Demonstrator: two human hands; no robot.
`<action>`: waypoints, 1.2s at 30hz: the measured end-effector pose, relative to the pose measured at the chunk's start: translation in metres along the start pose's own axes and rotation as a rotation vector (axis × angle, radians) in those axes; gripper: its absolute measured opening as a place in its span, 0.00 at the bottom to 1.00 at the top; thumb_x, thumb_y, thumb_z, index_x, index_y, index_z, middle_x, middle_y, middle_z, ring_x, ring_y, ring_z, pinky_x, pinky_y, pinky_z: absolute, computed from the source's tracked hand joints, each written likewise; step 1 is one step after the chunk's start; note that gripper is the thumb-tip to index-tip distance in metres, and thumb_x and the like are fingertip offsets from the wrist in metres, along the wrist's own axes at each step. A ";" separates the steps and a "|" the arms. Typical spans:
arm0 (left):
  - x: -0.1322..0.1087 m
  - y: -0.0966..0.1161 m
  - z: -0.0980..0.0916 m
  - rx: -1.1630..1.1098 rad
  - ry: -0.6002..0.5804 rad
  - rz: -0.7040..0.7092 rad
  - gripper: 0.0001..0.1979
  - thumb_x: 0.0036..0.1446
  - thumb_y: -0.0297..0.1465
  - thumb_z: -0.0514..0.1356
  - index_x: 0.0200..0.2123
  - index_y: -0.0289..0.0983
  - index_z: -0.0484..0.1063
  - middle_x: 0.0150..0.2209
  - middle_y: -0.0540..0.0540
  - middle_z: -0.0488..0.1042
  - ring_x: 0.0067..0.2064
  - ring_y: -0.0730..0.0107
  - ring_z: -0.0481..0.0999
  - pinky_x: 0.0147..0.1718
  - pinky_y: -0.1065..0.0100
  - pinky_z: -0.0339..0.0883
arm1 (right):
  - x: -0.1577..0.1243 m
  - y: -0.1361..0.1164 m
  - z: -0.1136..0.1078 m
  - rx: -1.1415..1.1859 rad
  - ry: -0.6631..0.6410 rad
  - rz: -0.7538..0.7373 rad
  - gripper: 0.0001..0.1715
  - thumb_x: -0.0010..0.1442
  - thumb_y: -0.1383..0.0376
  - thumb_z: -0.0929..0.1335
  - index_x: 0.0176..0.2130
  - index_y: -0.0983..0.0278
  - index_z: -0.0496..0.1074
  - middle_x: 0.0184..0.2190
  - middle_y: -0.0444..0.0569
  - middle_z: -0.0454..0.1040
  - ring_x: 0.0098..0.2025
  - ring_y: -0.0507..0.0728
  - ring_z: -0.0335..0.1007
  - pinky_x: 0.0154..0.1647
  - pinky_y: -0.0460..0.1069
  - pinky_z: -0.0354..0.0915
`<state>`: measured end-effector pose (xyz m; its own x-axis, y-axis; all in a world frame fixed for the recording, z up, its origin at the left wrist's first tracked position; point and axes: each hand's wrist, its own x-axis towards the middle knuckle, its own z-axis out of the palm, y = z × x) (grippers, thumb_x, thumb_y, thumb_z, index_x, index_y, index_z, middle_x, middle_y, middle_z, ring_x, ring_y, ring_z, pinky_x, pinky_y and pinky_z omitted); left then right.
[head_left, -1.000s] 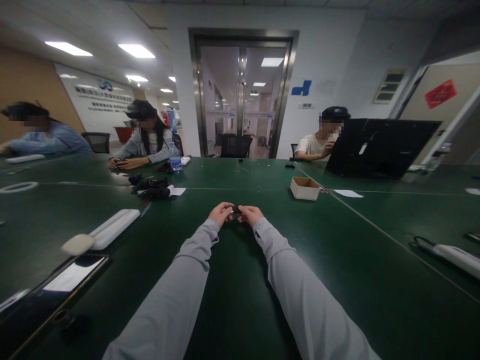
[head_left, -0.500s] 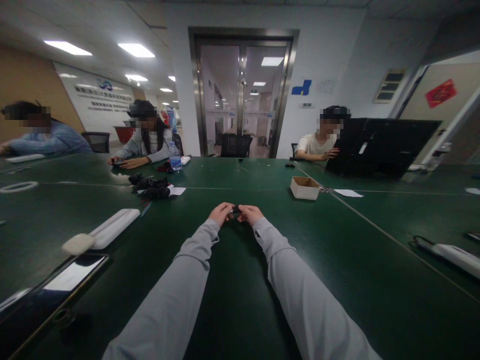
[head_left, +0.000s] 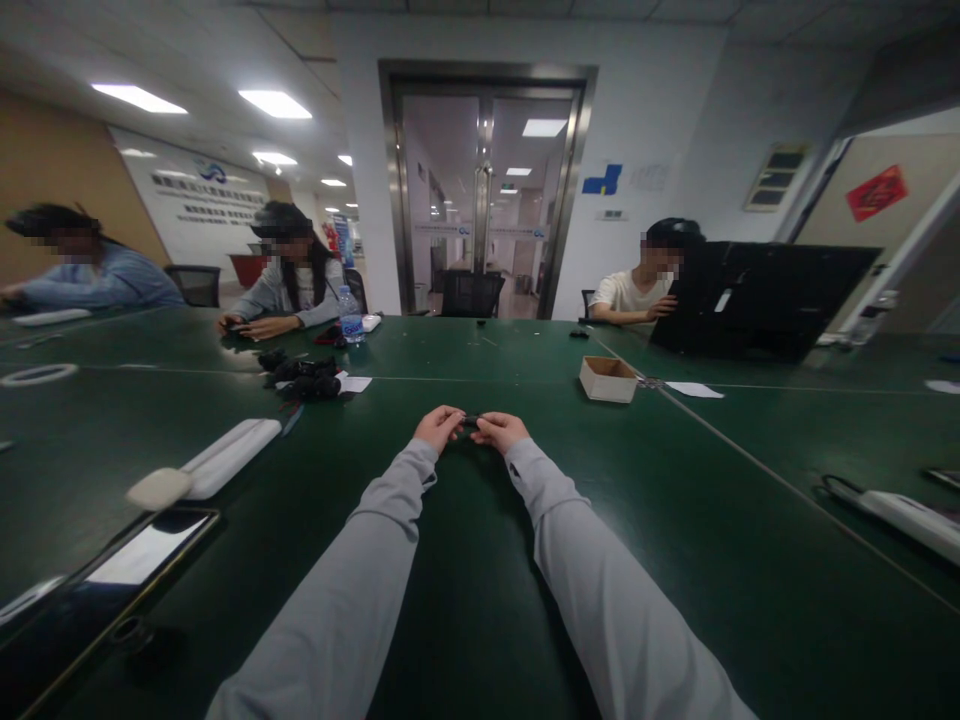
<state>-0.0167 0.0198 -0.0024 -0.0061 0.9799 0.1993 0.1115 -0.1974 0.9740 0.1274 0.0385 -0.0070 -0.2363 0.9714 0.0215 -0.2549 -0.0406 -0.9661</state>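
Over the green tabletop [head_left: 480,580], the left hand [head_left: 436,430] and right hand [head_left: 504,431] are gripping a small black part [head_left: 471,419] between them, its long axis apparently running left to right, neither hand lying nearer. Beyond, rightward, an open-topped box [head_left: 606,388] is standing on the tabletop.

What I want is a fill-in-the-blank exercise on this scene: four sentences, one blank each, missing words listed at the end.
1. Of the left grip and the right grip, ____ hold the small dark object.
2. As the wearer sees it, the open-topped box stands to the ____ of that object.
3. The colour of the tabletop is ____.
4. The plastic bottle stands ____, not lying down.

Missing words: both; right; green; upright.
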 end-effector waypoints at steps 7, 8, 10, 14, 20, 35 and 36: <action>-0.013 0.005 0.006 -0.024 0.081 0.083 0.16 0.43 0.40 0.57 0.30 0.33 0.66 0.20 0.52 0.66 0.21 0.79 0.64 0.20 0.75 0.59 | -0.020 -0.005 0.001 -0.080 -0.063 -0.049 0.23 0.38 0.68 0.72 0.35 0.66 0.61 0.17 0.41 0.70 0.20 0.52 0.70 0.21 0.46 0.67; -0.016 0.007 0.007 -0.013 0.071 0.091 0.16 0.43 0.40 0.57 0.30 0.33 0.66 0.19 0.52 0.66 0.21 0.79 0.64 0.21 0.75 0.59 | -0.025 -0.006 0.000 -0.113 -0.089 -0.037 0.23 0.38 0.67 0.72 0.34 0.67 0.62 0.16 0.42 0.70 0.20 0.52 0.69 0.21 0.45 0.67; -0.026 0.010 0.008 0.008 0.013 0.097 0.16 0.43 0.41 0.57 0.29 0.33 0.66 0.19 0.52 0.65 0.21 0.79 0.64 0.22 0.74 0.60 | -0.037 -0.009 -0.002 -0.163 -0.131 -0.022 0.22 0.36 0.64 0.73 0.31 0.68 0.62 0.15 0.42 0.69 0.19 0.52 0.69 0.20 0.45 0.66; -0.052 0.015 0.013 0.058 -0.128 0.087 0.16 0.43 0.41 0.56 0.29 0.33 0.65 0.20 0.52 0.66 0.22 0.77 0.65 0.23 0.73 0.60 | -0.072 -0.012 -0.008 -0.219 -0.149 -0.073 0.24 0.33 0.62 0.73 0.28 0.67 0.61 0.15 0.40 0.67 0.19 0.51 0.68 0.20 0.45 0.64; -0.096 0.023 0.019 0.285 -0.220 0.088 0.18 0.47 0.45 0.51 0.24 0.35 0.64 0.18 0.53 0.65 0.22 0.76 0.65 0.24 0.73 0.58 | -0.132 -0.014 -0.007 -0.358 -0.073 -0.170 0.20 0.35 0.63 0.72 0.28 0.65 0.60 0.17 0.38 0.65 0.20 0.50 0.66 0.22 0.46 0.62; -0.141 0.073 0.006 0.778 -0.185 0.523 0.16 0.55 0.39 0.42 0.30 0.36 0.64 0.29 0.47 0.66 0.33 0.69 0.63 0.34 0.69 0.55 | -0.159 -0.029 0.009 -0.019 -0.149 0.258 0.20 0.47 0.51 0.64 0.28 0.65 0.59 0.17 0.44 0.66 0.15 0.47 0.61 0.19 0.45 0.60; -0.140 0.071 0.005 0.773 -0.202 0.480 0.17 0.54 0.40 0.42 0.28 0.37 0.65 0.27 0.47 0.66 0.31 0.70 0.64 0.32 0.70 0.55 | -0.159 -0.029 0.009 -0.061 -0.161 0.206 0.20 0.47 0.52 0.64 0.29 0.65 0.60 0.18 0.44 0.66 0.16 0.47 0.61 0.20 0.45 0.60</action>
<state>-0.0027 -0.1311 0.0380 0.3769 0.7989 0.4688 0.6883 -0.5802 0.4354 0.1642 -0.1167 0.0200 -0.4246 0.8942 -0.1416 -0.1300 -0.2150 -0.9679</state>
